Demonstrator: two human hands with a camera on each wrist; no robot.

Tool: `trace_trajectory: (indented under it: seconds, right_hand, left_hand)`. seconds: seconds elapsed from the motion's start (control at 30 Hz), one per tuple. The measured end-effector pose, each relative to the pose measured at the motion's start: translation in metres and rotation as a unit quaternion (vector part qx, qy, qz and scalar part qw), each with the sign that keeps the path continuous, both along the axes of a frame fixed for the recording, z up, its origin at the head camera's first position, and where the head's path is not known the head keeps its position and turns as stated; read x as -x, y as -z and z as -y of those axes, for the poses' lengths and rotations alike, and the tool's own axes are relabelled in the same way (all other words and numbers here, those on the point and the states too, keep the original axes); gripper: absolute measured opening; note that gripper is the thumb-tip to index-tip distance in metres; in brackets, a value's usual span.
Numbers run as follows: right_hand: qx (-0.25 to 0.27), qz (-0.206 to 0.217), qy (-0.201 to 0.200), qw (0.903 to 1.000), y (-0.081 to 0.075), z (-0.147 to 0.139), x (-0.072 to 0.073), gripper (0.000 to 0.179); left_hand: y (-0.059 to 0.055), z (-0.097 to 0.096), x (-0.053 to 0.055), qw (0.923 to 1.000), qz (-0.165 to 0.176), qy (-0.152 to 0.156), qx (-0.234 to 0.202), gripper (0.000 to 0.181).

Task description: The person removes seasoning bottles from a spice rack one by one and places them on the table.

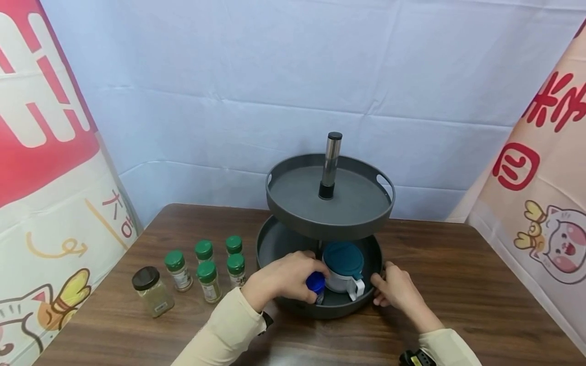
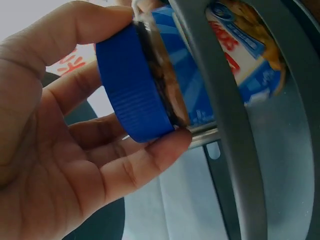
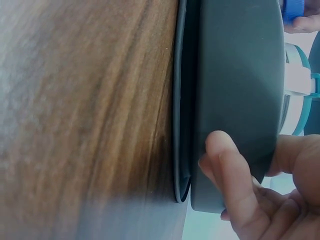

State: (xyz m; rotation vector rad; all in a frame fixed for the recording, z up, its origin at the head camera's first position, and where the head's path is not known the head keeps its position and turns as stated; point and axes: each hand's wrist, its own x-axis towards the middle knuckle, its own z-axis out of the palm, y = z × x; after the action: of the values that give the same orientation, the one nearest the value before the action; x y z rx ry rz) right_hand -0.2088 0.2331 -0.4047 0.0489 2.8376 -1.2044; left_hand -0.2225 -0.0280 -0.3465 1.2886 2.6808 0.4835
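My left hand [image 1: 290, 274] holds a jar by its blue lid [image 2: 132, 82], thumb and fingers round the lid's edge. Its blue label [image 2: 192, 75] shows in the left wrist view, partly behind a grey rim. The jar stands inside the front of the lower tray [image 1: 336, 310] of a two-tier dark grey rack. Right of it in that tray is a white container with a teal lid [image 1: 343, 258] and a white handle. My right hand [image 1: 399, 291] grips the tray's right rim, fingers against the outer wall [image 3: 240, 75].
The upper tray [image 1: 339, 216], with a metal post [image 1: 330, 162] in its middle, overhangs the lower one. On the wooden table [image 1: 458, 284] to the left stand several green-capped spice bottles [image 1: 209, 282] and a black-lidded jar [image 1: 153, 292]. White cloth [image 1: 229, 127] hangs behind.
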Motion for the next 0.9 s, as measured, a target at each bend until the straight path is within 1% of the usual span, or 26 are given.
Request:
trace_trajectory:
  seconds: [0.07, 0.3, 0.37, 0.47, 0.63, 0.77, 0.9]
  right_hand:
    - [-0.001, 0.000, -0.001, 1.0000, 0.000, 0.000, 0.000, 0.042]
    - [0.008, 0.001, -0.003, 1.0000, 0.000, 0.001, 0.000, 0.032]
    - [0.010, 0.002, -0.002, 0.9999, 0.000, 0.001, 0.000, 0.032]
    - [0.011, 0.003, -0.001, 0.9999, 0.000, 0.001, -0.001, 0.033]
    - [0.007, 0.002, -0.002, 1.0000, 0.001, 0.000, -0.001, 0.035]
    - [0.006, 0.003, -0.003, 1.0000, 0.001, 0.000, -0.001, 0.039]
    - [0.006, 0.003, -0.002, 1.0000, 0.000, 0.001, -0.001, 0.039]
  left_hand:
    - [-0.003, 0.002, 0.000, 1.0000, 0.000, -0.001, -0.009, 0.039]
    - [-0.020, 0.010, -0.001, 0.9991, -0.005, 0.001, -0.042, 0.037]
    - [-0.024, 0.012, -0.001, 0.9989, -0.006, 0.000, -0.047, 0.037]
    - [-0.027, 0.014, -0.001, 0.9989, -0.006, -0.004, -0.046, 0.036]
    - [-0.027, 0.015, -0.001, 0.9992, -0.005, -0.011, -0.038, 0.037]
    - [-0.029, 0.015, -0.003, 0.9993, 0.000, -0.015, -0.036, 0.038]
    - [-0.030, 0.017, -0.006, 0.9992, -0.003, -0.017, -0.037, 0.038]
